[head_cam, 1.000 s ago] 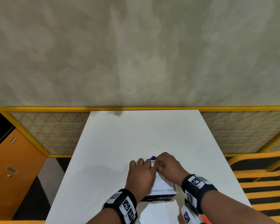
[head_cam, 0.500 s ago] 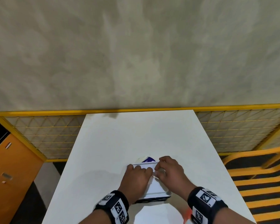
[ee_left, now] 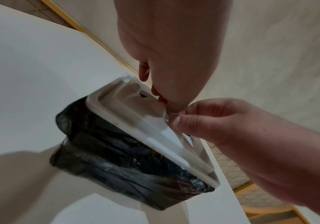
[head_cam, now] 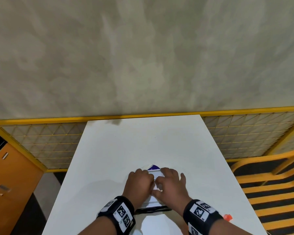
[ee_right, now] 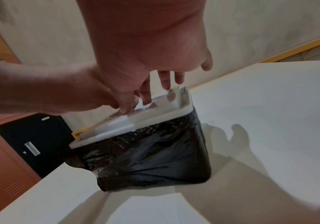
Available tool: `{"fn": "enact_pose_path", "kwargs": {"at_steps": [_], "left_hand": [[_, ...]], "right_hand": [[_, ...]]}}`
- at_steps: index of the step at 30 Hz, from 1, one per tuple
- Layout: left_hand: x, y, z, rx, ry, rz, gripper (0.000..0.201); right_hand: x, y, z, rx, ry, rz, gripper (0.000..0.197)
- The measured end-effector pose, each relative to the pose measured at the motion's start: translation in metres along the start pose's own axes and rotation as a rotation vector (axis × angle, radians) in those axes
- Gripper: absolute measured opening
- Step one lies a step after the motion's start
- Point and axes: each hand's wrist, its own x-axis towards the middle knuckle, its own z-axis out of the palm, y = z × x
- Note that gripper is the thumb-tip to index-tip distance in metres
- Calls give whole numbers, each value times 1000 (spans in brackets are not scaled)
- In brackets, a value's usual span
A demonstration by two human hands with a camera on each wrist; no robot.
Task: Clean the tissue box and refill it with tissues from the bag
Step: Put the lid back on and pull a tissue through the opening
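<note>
Open white table [head_cam: 143, 146] beyond and beside the tissue box [head_cam: 157, 203]; yellow mesh fence [head_cam: 244, 133] along its far edge.

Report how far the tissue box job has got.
Done: the tissue box stands on the white table with its white lid seated. Cleaning cannot be judged.
In hand: the left hand and right hand meet at the lid's slot, pinching a thin white tissue there.
Left: whether it is full is hidden; a blue-and-white pack lies just behind the box.
</note>
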Motion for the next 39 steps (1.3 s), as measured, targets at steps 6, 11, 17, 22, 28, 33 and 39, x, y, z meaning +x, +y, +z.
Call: {"fn": "enact_pose_path", "kwargs": {"at_steps": [6, 11, 17, 22, 28, 33, 39], "left_hand": [[0, 0, 2, 52, 26, -11, 5], [3, -1, 8, -64, 69, -63, 22], [8, -10, 3, -412, 12, -90, 24], [16, -26, -8, -682, -86, -154, 23], [16, -31, -14, -703, -79, -118, 19], [13, -33, -13, -746, -27, -131, 21], [15, -28, -15, -733, -29, -114, 21]], "right_hand": [[5, -1, -2, -25, -9, 39, 27], [10, 0, -8, 23, -52, 26, 24], [13, 9, -15, -3, -65, -7, 23], [10, 9, -12, 10, -47, 43, 34], [11, 7, -6, 32, 18, 81, 32], [5, 17, -3, -119, 174, -78, 30], [-3, 14, 1, -291, 130, -241, 23]]}}
